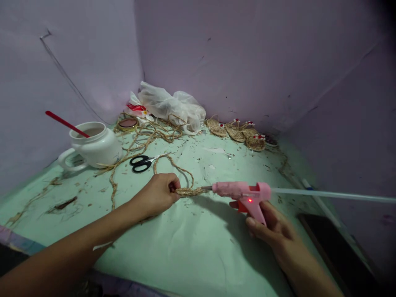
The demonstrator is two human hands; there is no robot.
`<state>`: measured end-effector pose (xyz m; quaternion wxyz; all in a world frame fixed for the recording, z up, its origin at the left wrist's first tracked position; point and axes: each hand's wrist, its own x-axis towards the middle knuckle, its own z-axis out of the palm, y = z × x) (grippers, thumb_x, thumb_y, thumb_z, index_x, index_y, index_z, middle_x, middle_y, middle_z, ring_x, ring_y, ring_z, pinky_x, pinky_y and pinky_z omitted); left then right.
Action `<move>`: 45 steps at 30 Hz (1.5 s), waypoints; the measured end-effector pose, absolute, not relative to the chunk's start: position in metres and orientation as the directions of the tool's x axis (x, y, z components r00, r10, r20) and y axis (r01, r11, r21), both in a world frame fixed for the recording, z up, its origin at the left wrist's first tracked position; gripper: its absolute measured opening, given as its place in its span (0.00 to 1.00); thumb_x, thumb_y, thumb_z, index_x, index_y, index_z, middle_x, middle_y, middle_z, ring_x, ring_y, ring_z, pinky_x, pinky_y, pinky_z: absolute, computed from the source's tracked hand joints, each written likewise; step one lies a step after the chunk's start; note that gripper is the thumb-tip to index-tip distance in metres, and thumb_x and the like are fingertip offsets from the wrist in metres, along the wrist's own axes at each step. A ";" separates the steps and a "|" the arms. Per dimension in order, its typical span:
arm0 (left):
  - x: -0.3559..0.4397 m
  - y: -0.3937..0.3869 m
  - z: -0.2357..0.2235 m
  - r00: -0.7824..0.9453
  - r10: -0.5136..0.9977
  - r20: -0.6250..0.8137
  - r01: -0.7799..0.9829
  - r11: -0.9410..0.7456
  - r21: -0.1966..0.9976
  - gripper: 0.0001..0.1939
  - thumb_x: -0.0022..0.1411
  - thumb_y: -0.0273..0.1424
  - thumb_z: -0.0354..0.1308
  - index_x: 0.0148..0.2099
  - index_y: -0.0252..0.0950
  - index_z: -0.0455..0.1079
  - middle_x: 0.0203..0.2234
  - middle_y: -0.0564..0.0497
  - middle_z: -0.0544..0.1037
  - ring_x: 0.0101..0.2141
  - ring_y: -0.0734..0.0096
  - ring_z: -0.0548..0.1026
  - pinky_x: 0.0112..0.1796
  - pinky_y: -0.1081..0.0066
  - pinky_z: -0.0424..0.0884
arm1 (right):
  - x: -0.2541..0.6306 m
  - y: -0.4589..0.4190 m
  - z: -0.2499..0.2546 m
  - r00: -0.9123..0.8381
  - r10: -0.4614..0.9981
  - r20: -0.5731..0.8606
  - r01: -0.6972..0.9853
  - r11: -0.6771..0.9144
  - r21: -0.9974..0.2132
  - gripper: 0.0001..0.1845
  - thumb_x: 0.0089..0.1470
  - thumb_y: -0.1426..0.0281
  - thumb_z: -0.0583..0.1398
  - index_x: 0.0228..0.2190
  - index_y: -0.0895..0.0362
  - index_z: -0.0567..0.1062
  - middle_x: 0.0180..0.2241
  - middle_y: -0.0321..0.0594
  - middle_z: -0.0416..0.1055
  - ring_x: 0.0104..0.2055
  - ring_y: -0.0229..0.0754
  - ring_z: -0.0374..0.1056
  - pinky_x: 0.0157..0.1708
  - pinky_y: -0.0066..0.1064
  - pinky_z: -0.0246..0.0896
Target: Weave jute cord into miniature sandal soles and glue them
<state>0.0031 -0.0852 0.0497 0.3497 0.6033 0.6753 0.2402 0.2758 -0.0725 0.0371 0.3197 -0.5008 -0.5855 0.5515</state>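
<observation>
My left hand (161, 193) is closed, pinching a coiled piece of braided twine (190, 192) above the table. A loose length of the braid loops up behind it. My right hand (274, 229) grips a pink glue gun (239, 192) by its handle, with a red light glowing on its side. The gun's metal tip touches, or nearly touches, the right end of the coil. A long clear glue stick (334, 194) sticks out from the gun's rear. Scissors with black handles (141, 163) lie just behind my left hand.
A white mug (95, 148) with a red stick stands at left. Tangled braided twine (148, 134) and a plastic bag (173, 107) lie at the back. Several woven pieces with red-and-white decorations (236, 133) rest along the wall. A dark flat object (334, 251) sits at right.
</observation>
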 end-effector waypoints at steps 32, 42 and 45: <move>0.002 -0.085 0.045 0.020 0.989 -0.149 0.730 0.087 0.678 0.03 0.49 0.24 0.54 0.28 0.35 0.67 0.16 0.59 0.63 0.20 0.78 0.60 0.23 0.76 0.54 | 0.262 -0.082 0.014 -0.307 0.945 0.111 0.385 0.231 -0.894 0.12 0.54 0.61 0.58 0.36 0.54 0.77 0.24 0.34 0.67 0.23 0.36 0.57 0.20 0.26 0.53; 0.002 -0.086 0.045 0.014 0.989 -0.150 0.737 0.091 0.669 0.03 0.49 0.24 0.54 0.27 0.36 0.67 0.15 0.60 0.63 0.20 0.78 0.60 0.23 0.75 0.54 | 0.260 -0.081 0.016 -0.302 0.945 0.124 0.365 0.235 -0.901 0.14 0.53 0.60 0.58 0.38 0.55 0.76 0.25 0.34 0.69 0.23 0.37 0.60 0.19 0.26 0.54; 0.002 -0.086 0.045 0.014 0.989 -0.148 0.741 0.090 0.666 0.03 0.49 0.24 0.54 0.27 0.36 0.67 0.15 0.60 0.63 0.20 0.78 0.60 0.23 0.75 0.54 | 0.261 -0.082 0.017 -0.295 0.949 0.112 0.380 0.224 -0.898 0.13 0.53 0.61 0.58 0.34 0.55 0.76 0.25 0.35 0.70 0.24 0.38 0.62 0.21 0.25 0.55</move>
